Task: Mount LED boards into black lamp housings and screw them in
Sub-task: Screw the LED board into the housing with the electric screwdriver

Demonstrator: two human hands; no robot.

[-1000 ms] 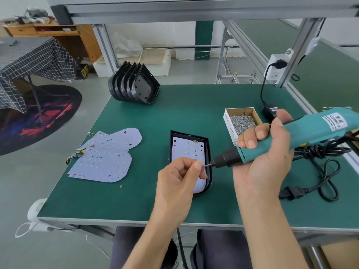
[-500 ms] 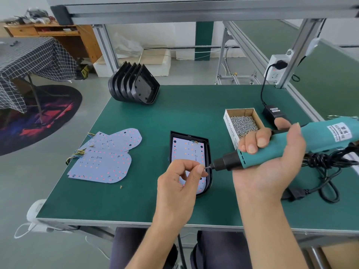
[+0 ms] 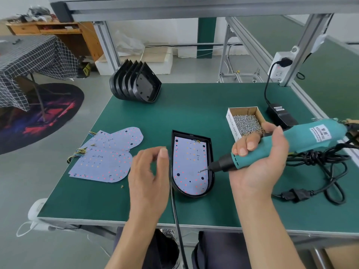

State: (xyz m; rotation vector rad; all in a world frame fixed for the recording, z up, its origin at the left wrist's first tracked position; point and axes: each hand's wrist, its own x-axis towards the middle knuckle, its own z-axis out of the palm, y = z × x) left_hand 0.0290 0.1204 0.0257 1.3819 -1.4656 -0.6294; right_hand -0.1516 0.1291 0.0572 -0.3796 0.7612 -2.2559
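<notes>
Left hand [image 3: 148,177] loosely curled, blurred, holding nothing, just left of black lamp housing [image 3: 192,165] lying mid-desk [image 3: 194,111] with LED board [image 3: 189,166] seated inside. Right hand [image 3: 256,162] wrapped round teal electric screwdriver [image 3: 287,144], bit tip with screw [image 3: 200,171] at board. Screwdriver label too small to read. Screw box [image 3: 233,123] side reads "SPRING BALANCER".

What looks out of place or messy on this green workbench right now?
Little stands out. A small tan crumb of debris lies loose on the green mat near the spare white LED boards, which are fanned unevenly. The black power cord lies in a loose tangle beside the right hand.
</notes>
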